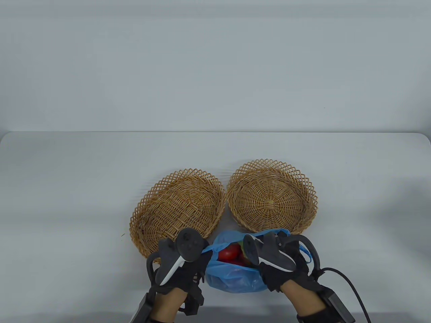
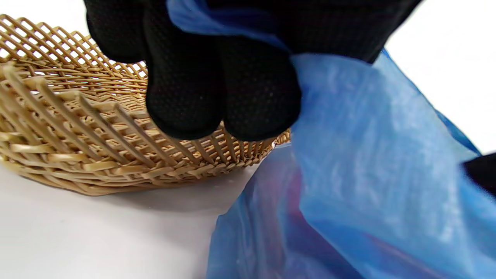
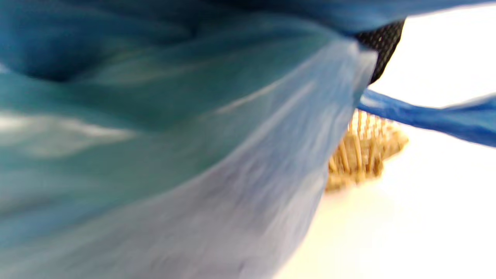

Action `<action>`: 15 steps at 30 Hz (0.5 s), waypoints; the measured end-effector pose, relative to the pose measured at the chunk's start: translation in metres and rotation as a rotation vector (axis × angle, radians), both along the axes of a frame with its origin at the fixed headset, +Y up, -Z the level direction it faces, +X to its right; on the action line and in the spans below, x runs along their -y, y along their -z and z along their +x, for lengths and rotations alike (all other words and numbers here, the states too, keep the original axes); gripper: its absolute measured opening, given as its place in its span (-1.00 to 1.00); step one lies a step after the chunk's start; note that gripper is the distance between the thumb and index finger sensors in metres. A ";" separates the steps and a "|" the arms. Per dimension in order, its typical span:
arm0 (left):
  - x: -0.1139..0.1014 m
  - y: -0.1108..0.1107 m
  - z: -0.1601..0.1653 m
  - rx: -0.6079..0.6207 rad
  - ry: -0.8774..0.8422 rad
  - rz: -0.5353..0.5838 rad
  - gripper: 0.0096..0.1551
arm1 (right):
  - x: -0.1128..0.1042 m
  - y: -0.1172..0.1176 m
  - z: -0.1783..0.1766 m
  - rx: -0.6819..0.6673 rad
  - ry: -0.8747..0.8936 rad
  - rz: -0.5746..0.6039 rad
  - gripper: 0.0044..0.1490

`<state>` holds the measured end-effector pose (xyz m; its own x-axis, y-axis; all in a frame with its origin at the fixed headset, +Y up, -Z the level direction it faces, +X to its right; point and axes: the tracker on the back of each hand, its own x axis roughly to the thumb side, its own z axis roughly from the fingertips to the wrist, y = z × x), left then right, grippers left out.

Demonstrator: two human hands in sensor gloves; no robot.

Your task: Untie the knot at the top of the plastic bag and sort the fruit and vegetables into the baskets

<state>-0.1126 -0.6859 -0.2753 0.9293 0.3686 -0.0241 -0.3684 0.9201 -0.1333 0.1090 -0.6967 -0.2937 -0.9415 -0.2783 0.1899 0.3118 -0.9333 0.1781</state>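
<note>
A blue plastic bag (image 1: 232, 277) sits on the table near its front edge, its mouth pulled open. Red produce (image 1: 229, 253) and a bit of green show inside. My left hand (image 1: 183, 265) grips the bag's left rim; in the left wrist view its curled fingers (image 2: 217, 89) hold a fold of the blue plastic bag (image 2: 368, 155). My right hand (image 1: 281, 265) grips the right rim. The right wrist view is blurred and mostly filled by the bag (image 3: 174, 135), with a twisted handle strip (image 3: 426, 116).
Two wicker baskets stand just behind the bag: an oval one (image 1: 148, 208) at left and a round one (image 1: 242, 181) at right, both holding nothing. The oval basket (image 2: 77, 147) is close beside my left fingers. A black cable (image 1: 353, 289) trails from my right wrist.
</note>
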 end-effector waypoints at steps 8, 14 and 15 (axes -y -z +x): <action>0.000 0.001 -0.001 -0.007 -0.001 -0.005 -0.55 | -0.002 -0.001 -0.007 -0.091 0.019 0.205 -0.49; -0.001 0.001 -0.004 -0.037 -0.001 0.003 -0.55 | -0.034 -0.014 0.012 -0.180 0.337 0.248 -0.46; -0.001 0.001 -0.004 -0.038 0.001 0.000 -0.55 | -0.038 -0.015 0.015 -0.186 0.389 0.256 -0.47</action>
